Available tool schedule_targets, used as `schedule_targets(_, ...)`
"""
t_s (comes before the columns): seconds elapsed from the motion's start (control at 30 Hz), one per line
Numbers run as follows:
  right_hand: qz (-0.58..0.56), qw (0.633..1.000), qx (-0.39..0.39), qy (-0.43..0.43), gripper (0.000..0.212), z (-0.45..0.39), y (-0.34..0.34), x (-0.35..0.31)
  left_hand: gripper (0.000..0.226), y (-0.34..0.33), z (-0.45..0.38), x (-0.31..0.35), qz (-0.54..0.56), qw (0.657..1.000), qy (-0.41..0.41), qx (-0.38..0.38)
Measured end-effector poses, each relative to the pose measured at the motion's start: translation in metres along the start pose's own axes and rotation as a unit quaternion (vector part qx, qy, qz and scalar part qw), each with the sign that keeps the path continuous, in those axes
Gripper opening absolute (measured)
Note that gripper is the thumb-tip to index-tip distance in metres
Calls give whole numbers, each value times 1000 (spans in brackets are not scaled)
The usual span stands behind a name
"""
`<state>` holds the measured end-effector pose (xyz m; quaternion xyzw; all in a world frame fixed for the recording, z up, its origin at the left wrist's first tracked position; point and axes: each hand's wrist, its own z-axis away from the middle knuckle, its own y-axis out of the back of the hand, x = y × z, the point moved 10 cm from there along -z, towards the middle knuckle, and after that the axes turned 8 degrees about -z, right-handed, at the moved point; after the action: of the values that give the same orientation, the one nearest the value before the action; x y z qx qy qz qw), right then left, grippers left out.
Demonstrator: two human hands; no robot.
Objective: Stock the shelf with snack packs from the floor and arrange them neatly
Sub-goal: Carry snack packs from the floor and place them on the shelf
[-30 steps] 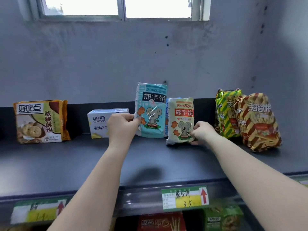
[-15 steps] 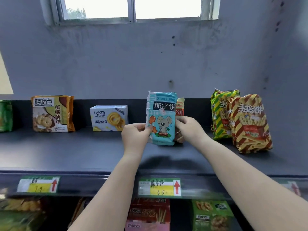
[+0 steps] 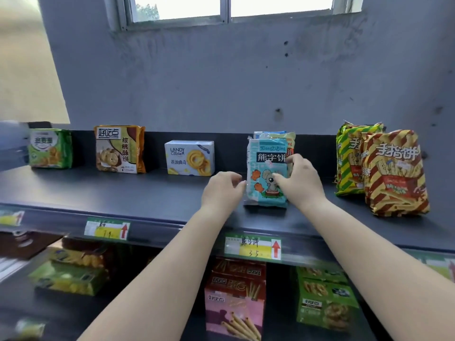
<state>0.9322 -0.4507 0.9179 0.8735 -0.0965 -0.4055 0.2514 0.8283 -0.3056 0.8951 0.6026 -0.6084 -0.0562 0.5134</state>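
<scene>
Right hand (image 3: 299,182) gripping blue bear pack (image 3: 264,173) upright mid-shelf (image 3: 123,190), left hand (image 3: 222,190) open touching its edge

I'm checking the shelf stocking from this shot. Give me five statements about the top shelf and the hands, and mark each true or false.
1. The blue bear-biscuit pack stands upright on the top shelf. True.
2. The right hand rests on that pack's front. True.
3. The left hand grips the white LANDY Castle box. False: it is at the blue pack's left edge, away from the box.
4. Another pack stands behind the blue one. True: its top shows above and to the right.
5. The red-striped finger-biscuit bag lies left of the blue pack. False: it stands to its right.
</scene>
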Motion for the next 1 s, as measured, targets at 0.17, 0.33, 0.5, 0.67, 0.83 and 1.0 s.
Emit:
schedule_targets(0.17,-60,984,59,155,15,36,-15,-90,19,98,45,-27,-73,982,-62,165)
schedule_targets(0.33,-139,967,-42,210,11,102,-119,-197,17,196,113,-138,-139,966,43,213)
schedule_targets(0.5,-177,925,-242,234,15,217,-267,-294,18,282,228,-270,-223,925,230,203)
schedule_targets(0.67,-206,852,-410,254,20,364,-382,-366,20,362,393,-380,-271,849,409,196)
schedule_targets(0.83,-200,780,-548,226,22,498,-467,-395,15,398,559,-452,-243,754,568,224)
schedule_targets(1.0,-140,728,-640,203,14,592,-546,-396,17,394,674,-509,-223,662,687,204)
